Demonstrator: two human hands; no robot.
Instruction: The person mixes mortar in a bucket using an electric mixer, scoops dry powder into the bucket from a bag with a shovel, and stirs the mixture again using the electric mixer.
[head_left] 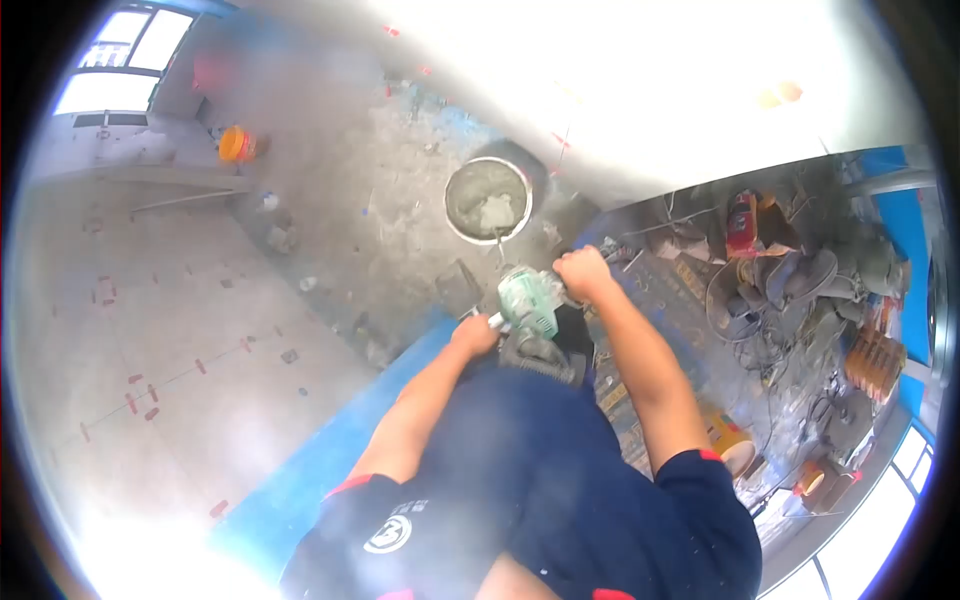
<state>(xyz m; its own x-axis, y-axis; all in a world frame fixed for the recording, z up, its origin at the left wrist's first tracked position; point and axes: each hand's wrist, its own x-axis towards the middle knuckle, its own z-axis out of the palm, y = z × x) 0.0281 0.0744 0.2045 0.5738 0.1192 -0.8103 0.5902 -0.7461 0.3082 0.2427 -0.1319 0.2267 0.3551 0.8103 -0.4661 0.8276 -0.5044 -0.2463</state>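
Note:
A green handheld power mixer (530, 302) is held between my two hands, in front of my body. My left hand (475, 335) is wrapped round its pale side handle. On the opposite side, my right hand (583, 272) is closed round the other handle, most of which its fingers hide. From the mixer a thin shaft (501, 245) runs forward to the near rim of a round bucket (447, 205). Grey-green wet mortar (490, 195) lies in the bucket, with a paler lump near its middle. The shaft's lower end is hidden in the mortar.
Tiled flooring (200, 330) with red spacers spreads at left, edged by a blue strip (330, 435). A yellow bucket (237, 144) stands at far left. Cables, shoes (800, 275), cartons and another yellow bucket (730, 445) clutter the right. A white wall (680, 100) rises beyond the bucket.

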